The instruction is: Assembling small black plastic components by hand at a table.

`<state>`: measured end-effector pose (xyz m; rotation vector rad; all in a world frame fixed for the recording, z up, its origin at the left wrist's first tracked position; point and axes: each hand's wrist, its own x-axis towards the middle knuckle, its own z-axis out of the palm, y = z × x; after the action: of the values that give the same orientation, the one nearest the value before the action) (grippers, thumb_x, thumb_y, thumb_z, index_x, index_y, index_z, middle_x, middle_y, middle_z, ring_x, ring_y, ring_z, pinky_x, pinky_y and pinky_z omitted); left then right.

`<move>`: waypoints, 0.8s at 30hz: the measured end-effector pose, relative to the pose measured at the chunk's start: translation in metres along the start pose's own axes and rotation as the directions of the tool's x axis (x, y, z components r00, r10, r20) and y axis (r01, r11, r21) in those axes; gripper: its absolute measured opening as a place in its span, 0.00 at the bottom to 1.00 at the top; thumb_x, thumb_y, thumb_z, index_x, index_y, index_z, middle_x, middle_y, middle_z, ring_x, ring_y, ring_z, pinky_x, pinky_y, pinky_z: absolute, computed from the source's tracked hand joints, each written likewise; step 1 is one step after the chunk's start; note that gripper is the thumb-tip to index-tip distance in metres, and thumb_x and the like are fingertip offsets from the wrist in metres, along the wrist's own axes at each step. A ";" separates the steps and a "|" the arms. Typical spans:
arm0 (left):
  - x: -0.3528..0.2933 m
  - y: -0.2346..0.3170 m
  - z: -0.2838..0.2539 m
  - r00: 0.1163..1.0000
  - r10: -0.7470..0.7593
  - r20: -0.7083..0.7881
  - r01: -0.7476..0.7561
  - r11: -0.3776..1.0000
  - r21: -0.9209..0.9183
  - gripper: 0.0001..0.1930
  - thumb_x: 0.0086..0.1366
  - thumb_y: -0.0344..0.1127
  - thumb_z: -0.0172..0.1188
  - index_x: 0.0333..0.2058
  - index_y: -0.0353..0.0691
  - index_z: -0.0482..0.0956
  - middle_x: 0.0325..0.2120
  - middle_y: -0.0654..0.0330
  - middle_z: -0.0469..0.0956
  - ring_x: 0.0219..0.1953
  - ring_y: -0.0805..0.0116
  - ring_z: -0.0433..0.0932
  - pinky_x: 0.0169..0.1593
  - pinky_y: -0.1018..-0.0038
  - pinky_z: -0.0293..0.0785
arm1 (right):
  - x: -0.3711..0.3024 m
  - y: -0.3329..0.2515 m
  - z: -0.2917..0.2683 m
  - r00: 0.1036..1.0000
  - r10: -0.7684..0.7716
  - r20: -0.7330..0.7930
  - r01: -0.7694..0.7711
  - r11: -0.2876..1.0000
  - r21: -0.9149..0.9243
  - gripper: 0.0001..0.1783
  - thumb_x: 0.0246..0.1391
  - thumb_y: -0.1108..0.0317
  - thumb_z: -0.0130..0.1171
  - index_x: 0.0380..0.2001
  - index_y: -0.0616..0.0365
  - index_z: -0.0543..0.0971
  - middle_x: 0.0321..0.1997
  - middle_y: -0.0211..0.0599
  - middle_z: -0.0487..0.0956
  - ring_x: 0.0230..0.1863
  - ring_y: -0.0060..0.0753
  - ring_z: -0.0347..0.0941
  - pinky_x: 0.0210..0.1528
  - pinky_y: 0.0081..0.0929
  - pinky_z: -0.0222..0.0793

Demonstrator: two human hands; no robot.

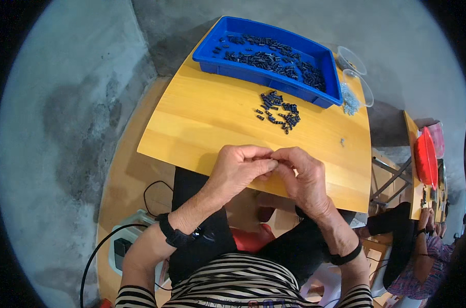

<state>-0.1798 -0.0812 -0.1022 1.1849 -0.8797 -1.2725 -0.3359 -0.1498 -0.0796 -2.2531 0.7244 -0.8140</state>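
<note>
Small black cylindrical parts lie in a loose pile (279,110) on the wooden table (202,123), toward the far side and right of centre, just in front of the blue plastic tray (215,49) that holds many more of the same pieces. Near the table's front edge, the left hand (238,172) and right hand (302,177) meet, fingertips touching; both are curled and pressed together as if pinching something tiny between them, though whatever sits in the pinch is too small and too covered by the fingers to make out.

Two clear plastic cups (353,72) stand at the far right corner beside the tray, with a scatter of small pale pieces (350,102) spilling from the nearer one. One stray speck (342,140) lies alone further right.

The hands work right at the table's near edge, over the lap, so a piece slipping from the pinch would likely fall off the table rather than land on it. The loose pile is also unguarded, and a sweeping sleeve or wrist could scatter it.
</note>
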 end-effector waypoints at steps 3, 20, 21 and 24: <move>-0.013 0.002 0.002 0.999 -0.033 -0.013 0.032 0.998 -0.054 0.11 0.61 0.28 0.60 0.41 0.29 0.79 0.29 0.59 0.81 0.28 0.77 0.78 0.34 0.82 0.75 | -0.014 -0.008 0.002 0.998 0.056 0.010 -0.057 0.997 0.044 0.09 0.46 0.78 0.60 0.34 0.60 0.77 0.31 0.42 0.80 0.33 0.38 0.79 0.36 0.27 0.75; -0.029 -0.009 -0.012 0.990 -0.053 0.128 0.075 0.981 -0.177 0.10 0.62 0.31 0.59 0.40 0.32 0.80 0.28 0.59 0.80 0.28 0.76 0.78 0.35 0.81 0.76 | -0.039 -0.009 0.016 0.950 0.305 0.072 -0.276 0.707 0.651 0.10 0.51 0.80 0.61 0.37 0.62 0.74 0.32 0.28 0.77 0.33 0.16 0.73 0.36 0.14 0.70; -0.028 -0.010 -0.012 0.990 -0.054 0.127 0.077 0.981 -0.178 0.10 0.62 0.31 0.59 0.40 0.32 0.80 0.28 0.59 0.80 0.28 0.76 0.78 0.35 0.81 0.76 | -0.040 -0.008 0.016 0.949 0.306 0.073 -0.278 0.706 0.651 0.10 0.51 0.80 0.61 0.37 0.62 0.74 0.32 0.28 0.77 0.33 0.16 0.73 0.36 0.14 0.70; -0.028 -0.011 -0.012 0.991 -0.062 0.119 0.082 0.982 -0.169 0.10 0.62 0.30 0.60 0.40 0.32 0.80 0.29 0.59 0.80 0.28 0.76 0.78 0.35 0.81 0.76 | -0.042 -0.006 0.014 0.949 0.306 0.071 -0.280 0.720 0.635 0.10 0.51 0.81 0.60 0.38 0.62 0.74 0.34 0.29 0.77 0.34 0.16 0.73 0.37 0.14 0.70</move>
<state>-0.1745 -0.0510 -0.1116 1.0220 -0.7953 -1.4571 -0.3520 -0.1132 -0.0987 -1.4607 0.6680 -0.7952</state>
